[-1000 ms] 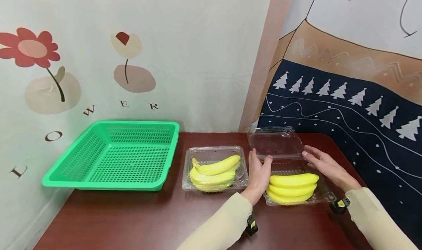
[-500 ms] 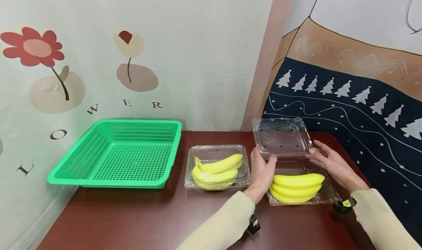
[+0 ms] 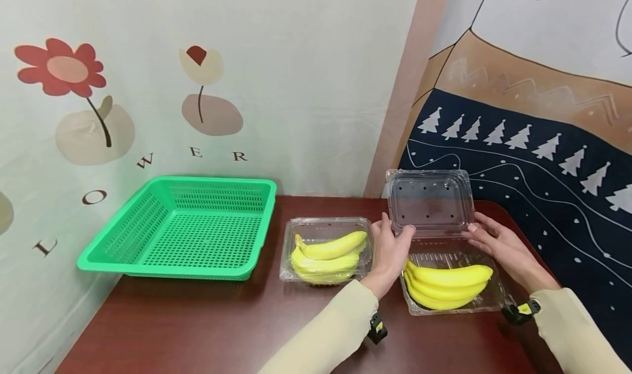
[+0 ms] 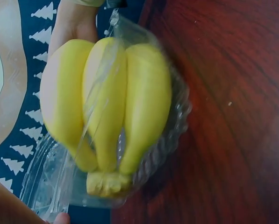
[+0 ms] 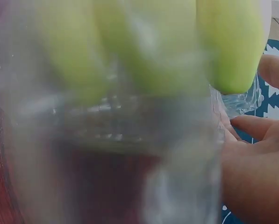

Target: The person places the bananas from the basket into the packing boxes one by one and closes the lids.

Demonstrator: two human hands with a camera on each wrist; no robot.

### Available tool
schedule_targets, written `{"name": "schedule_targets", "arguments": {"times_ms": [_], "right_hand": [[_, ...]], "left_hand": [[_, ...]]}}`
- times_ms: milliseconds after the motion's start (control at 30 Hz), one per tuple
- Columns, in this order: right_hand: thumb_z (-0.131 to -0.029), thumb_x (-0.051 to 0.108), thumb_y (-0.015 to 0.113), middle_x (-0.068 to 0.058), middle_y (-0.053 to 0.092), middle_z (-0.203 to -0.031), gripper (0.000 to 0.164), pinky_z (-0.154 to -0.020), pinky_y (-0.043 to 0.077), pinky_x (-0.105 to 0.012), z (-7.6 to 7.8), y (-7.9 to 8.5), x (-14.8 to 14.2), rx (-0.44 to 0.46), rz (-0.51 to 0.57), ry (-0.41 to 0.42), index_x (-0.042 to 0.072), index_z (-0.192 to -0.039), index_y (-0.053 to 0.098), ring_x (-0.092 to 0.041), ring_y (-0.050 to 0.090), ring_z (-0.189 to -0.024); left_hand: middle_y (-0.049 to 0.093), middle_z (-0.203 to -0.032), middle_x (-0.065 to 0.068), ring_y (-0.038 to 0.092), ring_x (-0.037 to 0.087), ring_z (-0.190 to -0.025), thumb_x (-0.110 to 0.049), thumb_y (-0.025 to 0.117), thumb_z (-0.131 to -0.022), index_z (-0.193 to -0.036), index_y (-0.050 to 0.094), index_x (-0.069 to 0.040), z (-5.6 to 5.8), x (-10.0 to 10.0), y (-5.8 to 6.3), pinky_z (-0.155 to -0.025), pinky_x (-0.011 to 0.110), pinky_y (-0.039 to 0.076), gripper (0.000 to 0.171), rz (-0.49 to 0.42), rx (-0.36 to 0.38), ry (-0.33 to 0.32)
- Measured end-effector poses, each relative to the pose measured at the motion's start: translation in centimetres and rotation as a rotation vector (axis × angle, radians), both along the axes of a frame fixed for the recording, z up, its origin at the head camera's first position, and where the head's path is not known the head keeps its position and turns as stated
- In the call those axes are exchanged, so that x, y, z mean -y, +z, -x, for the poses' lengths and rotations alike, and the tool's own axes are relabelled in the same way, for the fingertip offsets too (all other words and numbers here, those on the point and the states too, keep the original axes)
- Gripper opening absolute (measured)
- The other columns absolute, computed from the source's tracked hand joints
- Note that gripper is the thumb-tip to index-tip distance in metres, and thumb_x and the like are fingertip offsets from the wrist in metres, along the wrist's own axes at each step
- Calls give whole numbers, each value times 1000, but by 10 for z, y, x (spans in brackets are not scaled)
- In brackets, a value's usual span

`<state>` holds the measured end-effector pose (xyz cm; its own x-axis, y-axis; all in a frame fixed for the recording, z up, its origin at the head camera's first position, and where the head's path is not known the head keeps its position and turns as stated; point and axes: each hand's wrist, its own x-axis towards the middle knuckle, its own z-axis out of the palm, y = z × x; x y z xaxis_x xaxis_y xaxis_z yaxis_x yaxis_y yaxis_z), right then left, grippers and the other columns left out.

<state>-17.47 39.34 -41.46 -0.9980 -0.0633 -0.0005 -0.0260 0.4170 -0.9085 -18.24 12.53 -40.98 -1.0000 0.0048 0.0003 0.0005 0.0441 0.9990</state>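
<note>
In the head view, a clear plastic clamshell box with its lid raised stands at the right of the table. A bunch of yellow bananas lies in its base. My left hand holds the box at its left side, thumb near the hinge line. On the other side, my right hand holds the lid's lower right corner between thumb and fingers. The left wrist view shows the bananas close up, stem end down. Blurred plastic fills much of the right wrist view, beside my right hand.
A second clear clamshell box, closed over bananas, sits just left of my left hand. Farther left is a green mesh basket. A printed wall cloth hangs behind the dark red table.
The lid has swung up from leaning back to nearly upright, with both hands staying at its lower edge. The box's base and the bananas in it have turned slightly. The head view has shifted a little.
</note>
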Motion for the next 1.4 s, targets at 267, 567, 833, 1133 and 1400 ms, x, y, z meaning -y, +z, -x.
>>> {"name": "schedule_targets", "arguments": {"times_ms": [267, 567, 833, 1133, 1400], "right_hand": [[-110, 30, 50, -35, 33, -155, 76, -90, 51, -13, -1, 2, 0, -15, 39, 4, -4, -164, 8, 10, 61, -110], [-111, 26, 50, -13, 46, -147, 73, -92, 51, -15, 0, 4, 3, -27, 85, 32, -7, -162, 9, 10, 60, -114], [-112, 31, 46, 11, 52, -137, 74, -91, 50, -13, -3, 6, -1, -21, 158, 48, -9, -162, 7, 9, 59, -115], [-114, 34, 37, 22, 58, -126, 71, -89, 52, -14, -6, 7, -8, -34, 276, 57, -11, -160, 7, 8, 62, -112], [-115, 34, 29, 23, 57, -130, 65, -90, 51, -13, -14, 11, -13, -68, 282, 88, -6, -162, 13, 8, 61, -115]], "left_hand": [[44, -120, 5, 51, 21, -105, -40, 62, -87, -159, 41, -7, 6, 5, 5, -96, 39, 43, 82, 31, -11, -26], [49, -146, 17, 49, 29, -134, -38, 62, -87, -151, 48, 0, 8, 8, 7, -115, 44, 38, 76, -17, -34, 8], [52, -150, 14, 50, 30, -139, -36, 58, -95, -149, 49, -3, 3, 10, 8, -113, 46, 41, 64, -139, -19, -12], [58, -143, 2, 54, 23, -131, -55, 41, -106, -146, 55, -15, -5, 15, 11, -113, 46, 40, 57, -103, -28, -49], [57, -137, 2, 51, 19, -125, -67, 32, -104, -145, 53, -20, -11, 22, 13, -114, 49, 37, 66, -87, 13, -104]]}}
